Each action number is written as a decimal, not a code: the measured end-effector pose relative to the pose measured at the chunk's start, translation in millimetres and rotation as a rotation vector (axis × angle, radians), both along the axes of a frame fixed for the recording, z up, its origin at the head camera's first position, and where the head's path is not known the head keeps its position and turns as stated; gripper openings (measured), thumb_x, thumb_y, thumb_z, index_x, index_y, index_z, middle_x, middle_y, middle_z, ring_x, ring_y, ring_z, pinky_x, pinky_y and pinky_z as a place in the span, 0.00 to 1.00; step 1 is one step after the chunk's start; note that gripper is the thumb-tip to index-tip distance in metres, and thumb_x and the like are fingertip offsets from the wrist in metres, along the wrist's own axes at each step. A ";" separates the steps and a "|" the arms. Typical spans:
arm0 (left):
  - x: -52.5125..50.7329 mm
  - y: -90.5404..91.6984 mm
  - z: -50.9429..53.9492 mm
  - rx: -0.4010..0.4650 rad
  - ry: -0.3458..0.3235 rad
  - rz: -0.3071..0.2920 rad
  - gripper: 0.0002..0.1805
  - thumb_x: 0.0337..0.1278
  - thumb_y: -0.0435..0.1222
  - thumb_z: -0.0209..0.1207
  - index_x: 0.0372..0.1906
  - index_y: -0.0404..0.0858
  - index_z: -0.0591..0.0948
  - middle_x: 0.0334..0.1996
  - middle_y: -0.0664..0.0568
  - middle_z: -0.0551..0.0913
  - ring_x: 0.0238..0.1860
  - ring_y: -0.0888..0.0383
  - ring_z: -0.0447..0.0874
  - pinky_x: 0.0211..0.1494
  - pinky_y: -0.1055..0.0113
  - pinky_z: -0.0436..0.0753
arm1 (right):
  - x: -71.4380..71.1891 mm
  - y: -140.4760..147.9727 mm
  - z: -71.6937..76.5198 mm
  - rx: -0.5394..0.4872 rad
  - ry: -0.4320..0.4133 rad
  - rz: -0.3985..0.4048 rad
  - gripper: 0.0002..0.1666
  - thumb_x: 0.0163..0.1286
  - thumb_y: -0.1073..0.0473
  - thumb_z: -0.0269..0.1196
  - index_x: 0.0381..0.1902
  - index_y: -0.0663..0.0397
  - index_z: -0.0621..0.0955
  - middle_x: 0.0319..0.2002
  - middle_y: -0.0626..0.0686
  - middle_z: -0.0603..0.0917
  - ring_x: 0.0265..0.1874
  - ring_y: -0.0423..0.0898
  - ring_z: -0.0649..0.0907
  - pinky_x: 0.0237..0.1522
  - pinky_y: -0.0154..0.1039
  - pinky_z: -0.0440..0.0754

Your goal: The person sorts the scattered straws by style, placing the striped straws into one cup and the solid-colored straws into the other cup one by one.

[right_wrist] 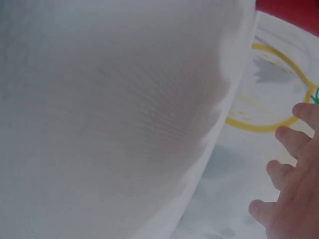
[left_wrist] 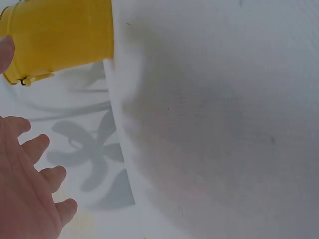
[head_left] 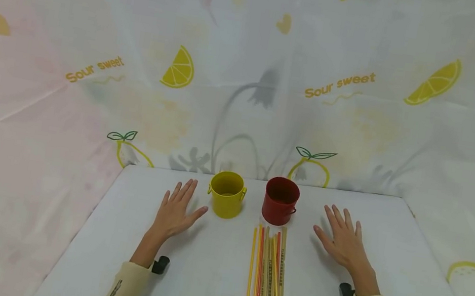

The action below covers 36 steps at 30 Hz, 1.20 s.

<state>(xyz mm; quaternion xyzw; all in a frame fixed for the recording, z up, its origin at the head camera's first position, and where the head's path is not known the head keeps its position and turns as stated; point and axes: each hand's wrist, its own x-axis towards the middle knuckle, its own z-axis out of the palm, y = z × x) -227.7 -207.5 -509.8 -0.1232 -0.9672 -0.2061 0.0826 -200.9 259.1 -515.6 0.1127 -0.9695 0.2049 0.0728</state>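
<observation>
My left hand [head_left: 174, 214] is held with spread fingers over the left part of the white table, holding nothing. Just right of it stands a small yellow bucket [head_left: 227, 205], also seen in the left wrist view as a yellow bucket wall [left_wrist: 65, 35]. Over the right part of the table my right hand [head_left: 343, 239] has its fingers spread too, with nothing in it. A small red bucket [head_left: 276, 210] stands to its left, near the far edge. Between the hands lies a loose bundle of thin sticks [head_left: 269, 275], in yellow, red and wood-brown, some with printed marks.
The white table [head_left: 210, 267] ends at a back edge just behind the buckets. A hanging cloth [head_left: 243, 108] printed with lemons and lettering rises behind and along the sides. A dark wrist camera [head_left: 161, 264] sits at the left cuff, another dark camera [head_left: 347, 292] at the right.
</observation>
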 end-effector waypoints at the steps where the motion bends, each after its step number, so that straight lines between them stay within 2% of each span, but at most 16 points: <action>1: -1.9 0.9 0.1 0.006 0.004 -0.002 0.49 0.63 0.66 0.49 0.79 0.44 0.51 0.78 0.48 0.52 0.76 0.41 0.44 0.72 0.37 0.43 | -0.3 0.4 -0.3 0.001 0.000 -0.003 0.44 0.73 0.38 0.54 0.76 0.57 0.59 0.74 0.66 0.57 0.72 0.69 0.49 0.64 0.74 0.41; 8: -13.9 6.4 -2.4 0.030 -0.001 -0.024 0.52 0.60 0.66 0.53 0.79 0.44 0.50 0.78 0.48 0.51 0.76 0.42 0.45 0.72 0.36 0.47 | 0.6 2.7 0.6 -0.012 -0.024 -0.007 0.46 0.73 0.35 0.52 0.77 0.57 0.57 0.75 0.66 0.56 0.73 0.69 0.48 0.64 0.74 0.39; 12: -21.1 10.9 -3.7 0.086 -0.012 -0.046 0.55 0.56 0.67 0.56 0.79 0.44 0.49 0.77 0.45 0.53 0.75 0.40 0.48 0.71 0.36 0.49 | 1.7 3.1 2.2 -0.015 -0.024 -0.010 0.46 0.73 0.35 0.52 0.76 0.58 0.57 0.75 0.66 0.55 0.73 0.69 0.48 0.64 0.74 0.39; 18: -31.4 17.3 -7.9 0.302 -0.109 -0.063 0.61 0.48 0.67 0.64 0.79 0.44 0.48 0.77 0.46 0.51 0.75 0.44 0.50 0.72 0.40 0.54 | 3.2 0.5 6.2 -0.031 -0.019 -0.014 0.46 0.73 0.37 0.54 0.76 0.58 0.58 0.74 0.67 0.56 0.73 0.69 0.48 0.65 0.74 0.40; 22: -36.9 21.9 -8.7 0.475 -0.192 -0.079 0.63 0.47 0.60 0.70 0.80 0.44 0.45 0.77 0.46 0.50 0.76 0.44 0.49 0.72 0.40 0.54 | 3.6 -1.0 10.5 -0.024 -0.026 -0.019 0.45 0.73 0.37 0.54 0.77 0.57 0.57 0.74 0.66 0.56 0.73 0.68 0.48 0.65 0.73 0.40; 27: -41.8 27.5 -5.8 0.680 -0.305 -0.132 0.64 0.48 0.51 0.73 0.80 0.44 0.41 0.78 0.45 0.48 0.75 0.40 0.48 0.70 0.38 0.55 | 4.7 -1.0 11.2 -0.025 -0.026 -0.024 0.45 0.73 0.38 0.54 0.76 0.58 0.58 0.74 0.66 0.56 0.73 0.68 0.48 0.65 0.73 0.40; 30: -45.5 31.1 -7.5 0.749 -0.340 -0.151 0.64 0.47 0.49 0.74 0.79 0.45 0.41 0.78 0.46 0.47 0.75 0.39 0.47 0.70 0.38 0.55 | 5.4 0.4 9.5 -0.021 -0.030 -0.030 0.45 0.73 0.38 0.55 0.76 0.58 0.58 0.74 0.66 0.57 0.73 0.69 0.49 0.65 0.73 0.40; 36: -52.6 39.6 -13.5 0.834 -0.355 -0.169 0.62 0.46 0.43 0.76 0.79 0.45 0.44 0.78 0.48 0.47 0.76 0.43 0.44 0.74 0.43 0.49 | 8.2 1.2 8.6 -0.029 -0.049 -0.040 0.45 0.72 0.37 0.55 0.76 0.58 0.58 0.74 0.66 0.57 0.73 0.69 0.50 0.65 0.73 0.40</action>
